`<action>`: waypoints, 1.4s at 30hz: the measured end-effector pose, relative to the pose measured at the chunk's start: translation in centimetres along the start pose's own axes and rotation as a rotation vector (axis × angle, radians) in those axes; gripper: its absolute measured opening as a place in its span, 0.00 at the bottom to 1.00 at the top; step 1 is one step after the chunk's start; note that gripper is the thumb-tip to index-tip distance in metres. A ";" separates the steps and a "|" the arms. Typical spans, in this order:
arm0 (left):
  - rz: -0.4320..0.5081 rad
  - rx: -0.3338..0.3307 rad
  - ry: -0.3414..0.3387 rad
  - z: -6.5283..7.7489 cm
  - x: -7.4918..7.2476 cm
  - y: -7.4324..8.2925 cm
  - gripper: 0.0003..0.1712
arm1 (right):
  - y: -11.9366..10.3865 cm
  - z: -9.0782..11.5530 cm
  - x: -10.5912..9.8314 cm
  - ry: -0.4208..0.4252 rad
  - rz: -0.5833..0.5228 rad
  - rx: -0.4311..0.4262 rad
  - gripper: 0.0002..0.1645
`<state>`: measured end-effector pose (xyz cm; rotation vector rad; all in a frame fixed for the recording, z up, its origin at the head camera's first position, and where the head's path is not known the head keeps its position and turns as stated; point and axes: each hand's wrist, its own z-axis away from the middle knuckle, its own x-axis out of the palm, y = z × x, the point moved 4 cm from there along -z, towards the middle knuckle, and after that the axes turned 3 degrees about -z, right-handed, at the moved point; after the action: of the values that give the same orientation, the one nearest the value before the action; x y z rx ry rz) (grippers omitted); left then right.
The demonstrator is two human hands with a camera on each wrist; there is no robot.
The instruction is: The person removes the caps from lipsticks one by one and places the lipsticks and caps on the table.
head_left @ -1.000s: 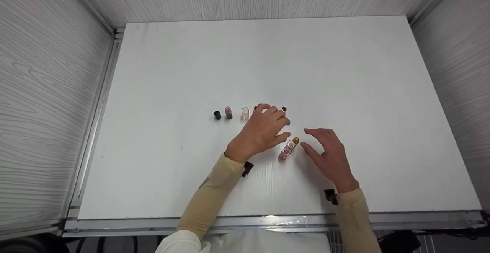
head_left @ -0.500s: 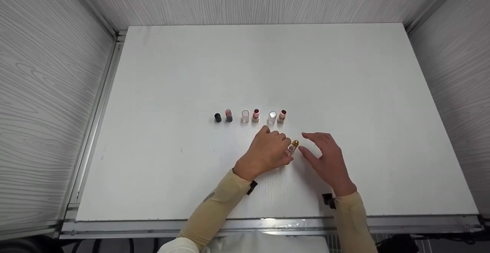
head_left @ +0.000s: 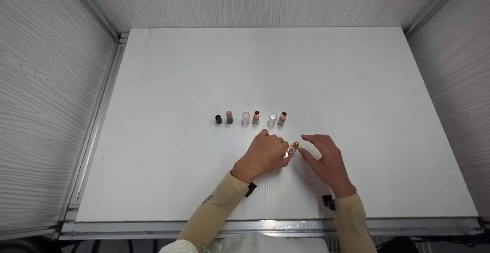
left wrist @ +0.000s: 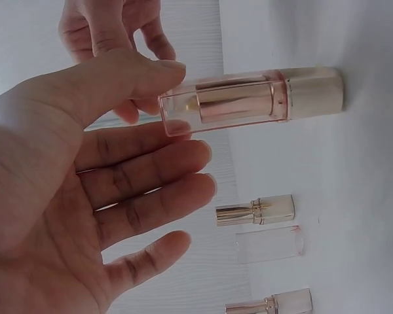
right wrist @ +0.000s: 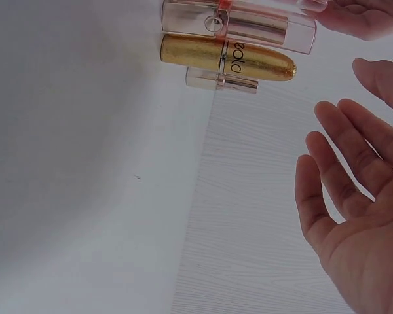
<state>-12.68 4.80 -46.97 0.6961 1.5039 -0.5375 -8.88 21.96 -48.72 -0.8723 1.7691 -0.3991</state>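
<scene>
My left hand (head_left: pixel 263 154) pinches the top of a clear-capped lipstick (left wrist: pixel 242 99) between thumb and forefinger, the other fingers spread. This lipstick stands upright on the table, a pale base below and a rose-gold tube inside the cap. Beside it are a second clear-capped lipstick (right wrist: pixel 255 25) and a gold bullet-shaped lipstick (right wrist: pixel 223 57) marked "gold", both upright. To the right, my right hand (head_left: pixel 325 162) hovers with parted fingers near the gold lipstick, touching nothing. In the head view the left hand partly hides the lipstick it holds.
Farther back stands a row: a black cap (head_left: pixel 218 119), a dark-based uncapped lipstick (head_left: pixel 229 118), a clear cap (head_left: pixel 245 118), a rose-gold uncapped lipstick (head_left: pixel 256 118), another clear cap (head_left: pixel 272 119) and another uncapped lipstick (head_left: pixel 282 118). Wood-patterned panels (head_left: pixel 264 2) enclose the white table (head_left: pixel 183 69).
My left hand has drawn back from the row to the near lipsticks and taken hold of one by its cap. The right hand has barely moved.
</scene>
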 end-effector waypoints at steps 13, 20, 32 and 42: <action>0.043 0.040 0.165 2.5 -4.7 -0.5 0.14 | -0.3 0.2 0.2 -0.018 -0.084 -0.121 0.31; 0.112 0.121 0.390 3.1 -7.3 -0.5 0.09 | -1.0 0.1 0.8 -0.133 -0.168 -0.224 0.37; 0.116 0.189 0.447 3.0 -7.5 -0.1 0.09 | -1.2 0.0 0.5 -0.075 -0.138 -0.252 0.28; 0.113 0.194 0.579 3.5 -8.9 -0.9 0.09 | -0.5 -0.1 0.3 0.017 -0.174 -0.226 0.25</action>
<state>-10.99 0.85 -38.43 1.1494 1.9466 -0.4155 -8.88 21.38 -48.60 -1.1912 1.7827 -0.3233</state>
